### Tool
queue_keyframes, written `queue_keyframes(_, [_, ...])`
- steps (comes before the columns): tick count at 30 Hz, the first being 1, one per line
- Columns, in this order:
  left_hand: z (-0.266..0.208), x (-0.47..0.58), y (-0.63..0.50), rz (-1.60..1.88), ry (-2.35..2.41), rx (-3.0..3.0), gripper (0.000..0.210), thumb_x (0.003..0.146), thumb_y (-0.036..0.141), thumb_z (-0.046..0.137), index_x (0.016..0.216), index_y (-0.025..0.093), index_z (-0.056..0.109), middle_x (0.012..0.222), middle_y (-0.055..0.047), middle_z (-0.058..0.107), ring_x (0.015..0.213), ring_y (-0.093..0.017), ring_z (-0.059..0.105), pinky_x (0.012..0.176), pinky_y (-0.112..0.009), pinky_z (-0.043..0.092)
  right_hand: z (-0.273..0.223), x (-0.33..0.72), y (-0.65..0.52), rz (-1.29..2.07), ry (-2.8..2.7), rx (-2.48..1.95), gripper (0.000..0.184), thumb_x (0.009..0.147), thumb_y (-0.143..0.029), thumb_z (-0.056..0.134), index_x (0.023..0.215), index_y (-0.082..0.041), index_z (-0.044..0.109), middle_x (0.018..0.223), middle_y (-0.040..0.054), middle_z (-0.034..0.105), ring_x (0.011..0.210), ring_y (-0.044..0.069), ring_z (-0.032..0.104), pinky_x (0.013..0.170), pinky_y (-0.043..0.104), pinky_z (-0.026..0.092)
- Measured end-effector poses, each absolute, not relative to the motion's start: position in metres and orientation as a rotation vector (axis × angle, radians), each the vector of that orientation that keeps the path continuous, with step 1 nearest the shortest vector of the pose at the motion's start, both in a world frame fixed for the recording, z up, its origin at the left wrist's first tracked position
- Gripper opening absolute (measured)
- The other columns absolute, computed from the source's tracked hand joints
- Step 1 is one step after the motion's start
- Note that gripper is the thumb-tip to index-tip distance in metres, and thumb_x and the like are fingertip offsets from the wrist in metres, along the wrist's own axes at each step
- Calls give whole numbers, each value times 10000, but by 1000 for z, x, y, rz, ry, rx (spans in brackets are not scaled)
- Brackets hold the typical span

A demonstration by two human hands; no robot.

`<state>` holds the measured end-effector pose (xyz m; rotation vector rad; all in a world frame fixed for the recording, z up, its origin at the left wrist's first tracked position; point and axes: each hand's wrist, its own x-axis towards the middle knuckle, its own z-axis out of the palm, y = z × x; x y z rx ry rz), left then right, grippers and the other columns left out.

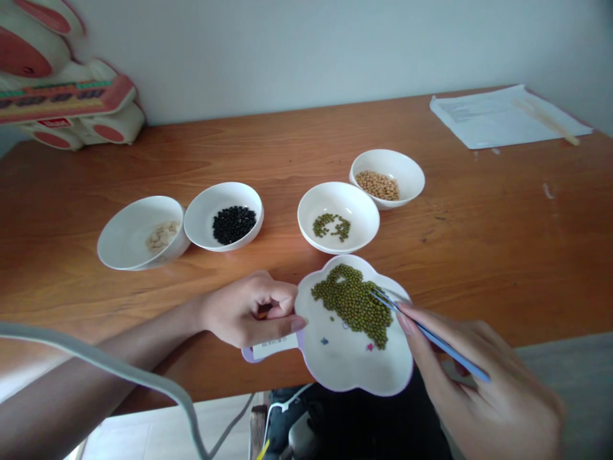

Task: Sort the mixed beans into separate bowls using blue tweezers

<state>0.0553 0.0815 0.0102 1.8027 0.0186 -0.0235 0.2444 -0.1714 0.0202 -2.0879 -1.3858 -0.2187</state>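
My left hand point(253, 310) is closed on the edge of a white, flower-shaped plate point(345, 370) with a purple rim and a short handle. Green mung beans point(352, 297) lie spread over its upper part. Between the thumb and fingers of my right hand point(479, 377) is a pair of blue tweezers point(440, 345), their tips down among the beans at the right of the pile. Whether the tips grip a bean is too small to tell. Just beyond the plate stands a white bowl point(361, 211) with a few mung beans point(332, 227) at its bottom.
Behind it, a bowl point(409, 176) holds tan soybeans point(378, 184). Leftward are a bowl of black beans point(234, 225) and a bowl of pale pieces point(161, 236). Papers point(498, 115) lie back right. A rabbit toy point(71, 96) stands back left; a grey cable point(119, 367) crosses lower left.
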Motion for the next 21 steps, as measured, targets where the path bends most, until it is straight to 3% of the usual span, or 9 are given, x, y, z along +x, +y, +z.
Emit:
queue_keyframes(12, [10,55,81,-33,28,1804,418,961,162,611,677,225,311,585,98,334,499,-66,270,451,-221,225,29,240,-174,-222,-1370,-2162,173,973,-335,692,1128,-280,744,924,-30,794,756,130,718,700,275,507])
queue_keyframes(21, [8,54,82,-39,24,1829,409,958,149,607,681,222,315,595,93,337,507,-69,285,460,-227,232,27,242,-172,-257,-1412,-2148,157,968,-295,700,1114,-258,744,888,-30,787,731,114,707,700,262,509])
